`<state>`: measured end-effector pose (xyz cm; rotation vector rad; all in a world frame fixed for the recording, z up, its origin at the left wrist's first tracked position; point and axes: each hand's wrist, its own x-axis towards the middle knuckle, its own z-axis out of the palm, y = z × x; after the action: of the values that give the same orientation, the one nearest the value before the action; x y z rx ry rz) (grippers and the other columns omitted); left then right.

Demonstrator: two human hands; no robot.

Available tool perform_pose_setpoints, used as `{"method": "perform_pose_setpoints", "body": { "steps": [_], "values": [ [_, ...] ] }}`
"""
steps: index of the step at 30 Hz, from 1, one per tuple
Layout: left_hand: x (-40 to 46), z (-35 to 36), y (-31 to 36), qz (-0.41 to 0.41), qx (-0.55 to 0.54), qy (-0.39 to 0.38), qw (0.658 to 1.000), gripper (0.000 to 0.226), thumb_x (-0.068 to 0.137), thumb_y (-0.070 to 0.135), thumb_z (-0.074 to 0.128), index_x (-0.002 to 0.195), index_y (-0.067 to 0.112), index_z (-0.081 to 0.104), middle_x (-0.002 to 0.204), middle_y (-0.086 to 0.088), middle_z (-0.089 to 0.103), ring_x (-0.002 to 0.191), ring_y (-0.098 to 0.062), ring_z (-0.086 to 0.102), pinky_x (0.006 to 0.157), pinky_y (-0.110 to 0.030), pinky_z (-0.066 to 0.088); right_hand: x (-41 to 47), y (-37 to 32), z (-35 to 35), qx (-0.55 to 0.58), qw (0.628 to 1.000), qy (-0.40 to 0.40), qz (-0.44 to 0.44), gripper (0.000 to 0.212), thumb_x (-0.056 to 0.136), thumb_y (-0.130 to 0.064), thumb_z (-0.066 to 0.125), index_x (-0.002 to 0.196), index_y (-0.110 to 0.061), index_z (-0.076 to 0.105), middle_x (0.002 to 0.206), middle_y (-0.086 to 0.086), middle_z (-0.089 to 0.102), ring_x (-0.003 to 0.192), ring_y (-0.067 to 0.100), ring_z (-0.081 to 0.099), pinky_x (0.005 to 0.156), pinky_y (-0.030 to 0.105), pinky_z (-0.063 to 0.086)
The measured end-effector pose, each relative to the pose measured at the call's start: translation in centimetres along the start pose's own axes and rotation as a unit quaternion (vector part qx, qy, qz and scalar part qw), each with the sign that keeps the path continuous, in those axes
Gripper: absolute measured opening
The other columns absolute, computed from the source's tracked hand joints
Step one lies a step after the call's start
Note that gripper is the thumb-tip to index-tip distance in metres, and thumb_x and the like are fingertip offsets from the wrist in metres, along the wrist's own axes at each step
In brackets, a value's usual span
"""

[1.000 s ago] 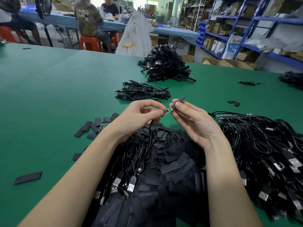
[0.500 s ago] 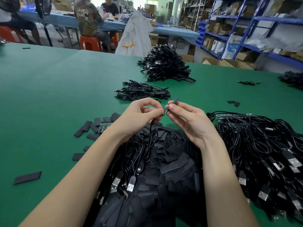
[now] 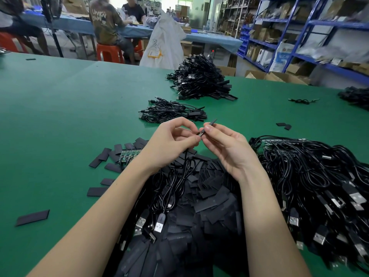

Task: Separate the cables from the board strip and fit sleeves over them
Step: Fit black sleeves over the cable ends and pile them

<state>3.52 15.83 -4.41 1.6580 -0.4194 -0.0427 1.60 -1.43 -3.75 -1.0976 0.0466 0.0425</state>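
The left hand pinches the cable end; the right hand pinches the sleeve, its long axis slanting up-right, mouth touching that end.

Bright, even light falls from overhead across the green table, and shadows under the forearms and cable heaps stay soft and faint. A pale window beyond the table's far edge is blown out to near white. Small glints catch on the metal plugs near the table's right edge. The wide lens bows the table's far edge and leans the blue shelving inward. Mid-table detail is sharp; the black sleeve pile at the near edge merges into one dark mass, perhaps slightly blurred.
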Motion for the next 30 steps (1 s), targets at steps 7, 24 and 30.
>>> {"method": "perform_pose_setpoints", "body": {
  "steps": [7, 24, 30],
  "values": [
    [-0.01, 0.01, 0.11, 0.009, 0.006, 0.033, 0.999, 0.008, 0.088, 0.006, 0.076, 0.092, 0.008, 0.07, 0.079, -0.008, 0.076, 0.066, -0.011, 0.069, 0.057, -0.012, 0.047, -0.07, -0.11, 0.25, -0.039, 0.996, 0.014, -0.078, 0.032, 0.078, -0.012, 0.082, 0.109, -0.018, 0.076, 0.1, 0.015, 0.077, 0.09, 0.018, 0.074, 0.08, 0.024, 0.059],
    [-0.13, -0.17, 0.38, 0.038, 0.005, 0.049, 0.998, 0.012, 0.083, 0.005, 0.081, 0.088, 0.005, 0.07, 0.075, -0.008, 0.077, 0.066, -0.013, 0.073, 0.055, -0.01, 0.046, 0.15, 0.38, 0.34, 0.0, 0.999, -0.005, -0.049, 0.037, 0.069, -0.01, 0.082, 0.106, -0.013, 0.076, 0.099, 0.018, 0.077, 0.09, 0.021, 0.076, 0.076, 0.023, 0.06],
    [0.18, -0.36, -0.14, 0.021, 0.019, 0.024, 0.999, 0.014, 0.083, 0.005, 0.08, 0.088, 0.012, 0.07, 0.08, -0.006, 0.078, 0.074, -0.017, 0.074, 0.069, -0.019, 0.055, 0.09, 0.37, 0.25, -0.02, 0.998, 0.011, -0.059, 0.032, 0.081, -0.004, 0.078, 0.111, -0.015, 0.075, 0.098, 0.016, 0.078, 0.089, 0.019, 0.076, 0.076, 0.022, 0.059]
  ]
}}
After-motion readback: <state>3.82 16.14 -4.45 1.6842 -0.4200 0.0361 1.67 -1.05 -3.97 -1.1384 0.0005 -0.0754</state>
